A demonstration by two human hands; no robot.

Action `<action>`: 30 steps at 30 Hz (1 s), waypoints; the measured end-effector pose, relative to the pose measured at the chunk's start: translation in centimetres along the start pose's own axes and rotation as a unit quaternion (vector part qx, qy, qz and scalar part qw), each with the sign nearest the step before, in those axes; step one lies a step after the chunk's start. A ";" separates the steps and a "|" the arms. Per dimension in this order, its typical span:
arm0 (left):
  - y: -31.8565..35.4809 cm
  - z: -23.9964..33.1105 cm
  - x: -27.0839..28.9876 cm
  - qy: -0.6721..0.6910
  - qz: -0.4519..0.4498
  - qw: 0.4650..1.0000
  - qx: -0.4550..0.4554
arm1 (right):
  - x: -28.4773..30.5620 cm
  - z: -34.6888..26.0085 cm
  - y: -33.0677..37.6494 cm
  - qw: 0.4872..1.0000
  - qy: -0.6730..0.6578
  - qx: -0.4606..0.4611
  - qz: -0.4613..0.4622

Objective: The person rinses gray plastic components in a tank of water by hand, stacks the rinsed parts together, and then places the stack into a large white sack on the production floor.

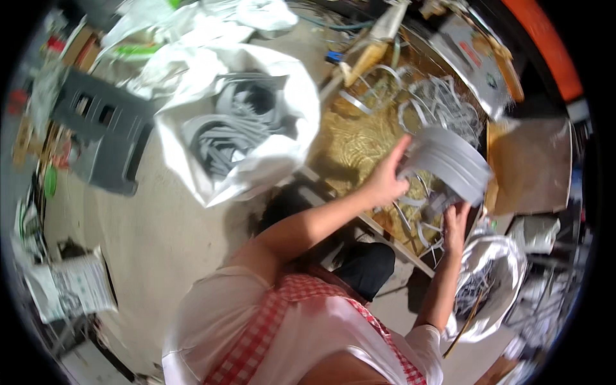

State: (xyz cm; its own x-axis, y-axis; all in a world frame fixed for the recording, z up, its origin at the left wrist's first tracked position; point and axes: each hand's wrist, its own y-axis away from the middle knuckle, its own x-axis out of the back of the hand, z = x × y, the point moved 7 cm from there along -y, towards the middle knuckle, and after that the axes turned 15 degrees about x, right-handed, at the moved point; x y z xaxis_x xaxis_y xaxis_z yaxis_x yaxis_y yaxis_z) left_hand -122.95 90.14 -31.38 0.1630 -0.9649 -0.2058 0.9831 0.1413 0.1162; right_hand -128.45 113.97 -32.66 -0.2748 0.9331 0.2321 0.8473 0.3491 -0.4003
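**Both hands working a stack of grey strips over the gold-topped table**

At the far left, a dark grey plastic stool (102,131) is lying on the pale floor (160,237), and below it a bundle of printed papers (74,285) is sitting near the edge of view. Moving right, a large white sack (282,109) is standing open on the floor, and a tangle of grey strips (231,131) is filling its mouth.

Next comes the table (353,144), its top showing a gold pattern, with loose curled white strips (423,96) lying scattered over it. The person's left hand (385,179) is reaching across the table edge, its fingers spread and curling against the left end of a stack of grey strips (449,163), with the thumb raised along the stack's side. The stack is being held above the table's right part, bent into an arc and tilting down to the right.

The right hand (457,221) is coming up under the stack's lower end, fingers closing on the strips there; how tightly they are pinching cannot be told. Below and to the right, a second white sack (497,276) is hanging open beside the table, holding more strips. A brown board (532,163) is lying just right of the stack.
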 end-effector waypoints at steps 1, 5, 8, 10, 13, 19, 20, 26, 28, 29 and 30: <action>1.7 1.9 1.3 -0.031 0.024 0.998 -0.052 | -3.3 1.0 -0.6 0.991 -0.070 -0.112 0.033; 6.8 10.1 8.1 -0.161 0.127 0.978 -0.040 | -12.5 -2.4 -7.1 0.982 -0.106 -0.050 0.146; 8.6 13.3 13.8 -0.264 0.266 0.927 0.003 | -20.4 -10.2 -8.4 0.979 -0.193 0.040 0.052; 9.1 14.3 20.4 -0.279 0.342 0.895 -0.064 | -25.0 -12.7 -8.3 0.975 -0.166 0.120 -0.089; 11.8 14.8 31.3 -0.199 0.441 0.874 -0.041 | -32.2 -15.9 -5.1 0.952 -0.134 0.179 -0.207; 10.2 16.5 36.5 -0.311 0.393 0.865 0.004 | -34.8 -15.3 0.0 0.759 0.089 0.483 -0.427; 9.2 15.9 35.8 -0.366 0.321 0.872 0.053 | -34.3 -16.6 0.4 0.769 0.072 0.477 -0.420; 4.3 1.4 34.2 -0.735 -0.026 0.627 0.257 | -33.7 -18.7 -0.2 0.821 0.083 0.436 -0.360; 2.9 -3.8 35.6 -0.765 0.005 0.593 0.252 | -32.8 -20.7 -0.8 0.843 0.060 0.425 -0.322; 2.2 -3.0 34.4 -0.790 -0.013 0.549 0.273 | -31.2 -21.4 -1.6 0.855 0.068 0.417 -0.301; 3.0 -1.9 33.2 -0.811 -0.030 0.500 0.302 | -29.9 -22.2 -2.3 0.865 0.068 0.411 -0.281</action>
State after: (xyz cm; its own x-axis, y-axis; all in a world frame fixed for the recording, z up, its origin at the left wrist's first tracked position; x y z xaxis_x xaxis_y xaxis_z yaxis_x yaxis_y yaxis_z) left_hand -114.38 58.92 -39.74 -0.6283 0.0573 0.7759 0.6980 0.4821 0.5296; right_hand -112.13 83.33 -19.01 -0.4354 0.5969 0.6739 -0.0272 0.7395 -0.6726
